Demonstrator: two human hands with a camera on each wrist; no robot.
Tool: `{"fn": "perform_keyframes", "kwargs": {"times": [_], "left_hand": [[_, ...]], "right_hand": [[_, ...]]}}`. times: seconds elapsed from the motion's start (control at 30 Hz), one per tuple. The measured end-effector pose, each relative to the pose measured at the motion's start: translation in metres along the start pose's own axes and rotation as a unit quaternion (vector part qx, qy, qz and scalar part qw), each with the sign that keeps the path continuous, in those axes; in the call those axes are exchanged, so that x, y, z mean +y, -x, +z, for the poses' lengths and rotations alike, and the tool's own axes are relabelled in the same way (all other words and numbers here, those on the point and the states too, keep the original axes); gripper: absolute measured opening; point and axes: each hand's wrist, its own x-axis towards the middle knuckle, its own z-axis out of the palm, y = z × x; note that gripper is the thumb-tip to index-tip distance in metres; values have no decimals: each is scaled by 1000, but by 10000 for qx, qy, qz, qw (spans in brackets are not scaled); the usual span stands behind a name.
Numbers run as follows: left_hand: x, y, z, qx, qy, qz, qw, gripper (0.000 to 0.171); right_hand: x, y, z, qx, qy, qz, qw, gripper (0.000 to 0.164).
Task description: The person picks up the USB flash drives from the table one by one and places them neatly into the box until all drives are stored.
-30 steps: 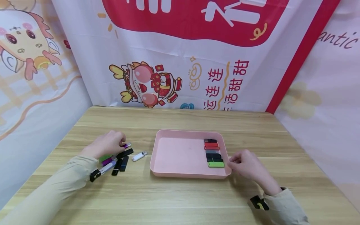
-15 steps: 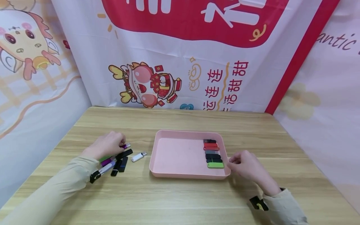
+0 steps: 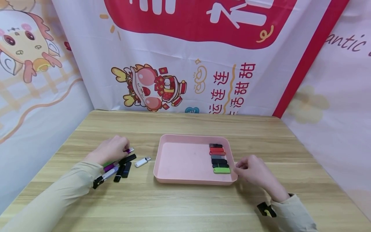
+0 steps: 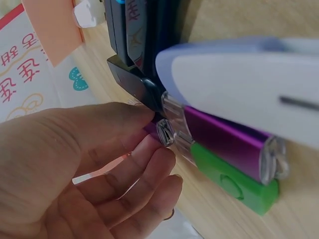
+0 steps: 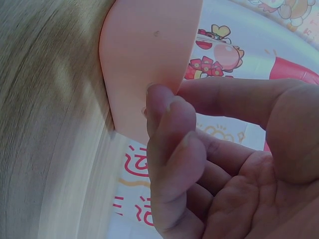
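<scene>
My left hand (image 3: 111, 149) pinches a small purple USB stick (image 4: 151, 128) between thumb and index finger, at the far side of a loose heap of USB sticks. In that heap are another purple one (image 4: 227, 142), a green one (image 4: 234, 181), a pale blue and white one (image 4: 244, 89) and several black ones (image 3: 126, 169). At the right, my right hand (image 3: 255, 170) pinches the near right corner of a pink tray (image 3: 188, 181), thumb and index finger at its wall. Inside, along the right wall, lie a black, a red (image 3: 217, 151), a grey, a dark and a green USB stick (image 3: 221, 170) in a column.
A white USB stick (image 3: 142, 162) lies alone between the heap and the tray. All stands on a wooden table (image 3: 185, 206). Printed cloth (image 3: 179, 48) hangs behind the table's far edge, with more cloth at both sides.
</scene>
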Motion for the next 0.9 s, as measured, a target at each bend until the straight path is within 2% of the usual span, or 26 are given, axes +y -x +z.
{"fn": "perform_keyframes", "kwargs": {"times": [0.13,0.3,0.43,0.63,0.9], "left_hand": [[-1,-1,1,10,-1,130,9999,30],[-2,-4,2,-109,46,252,9996,30],[-3,-5,3,-19,27,341,9994,31],[-3,-4,2,35,46,303,9995,30],[6,-10,-9,529,219,802,9951,28]], "right_hand": [[1,0,0,5,6,-5,10000,9],[1,0,0,-9,-2,52,10000,9],[1,0,0,-15,1,54,10000,9],[0,0,0,-11,14,39,10000,9],[0,0,-1,-19,28,-38,10000,7]]}}
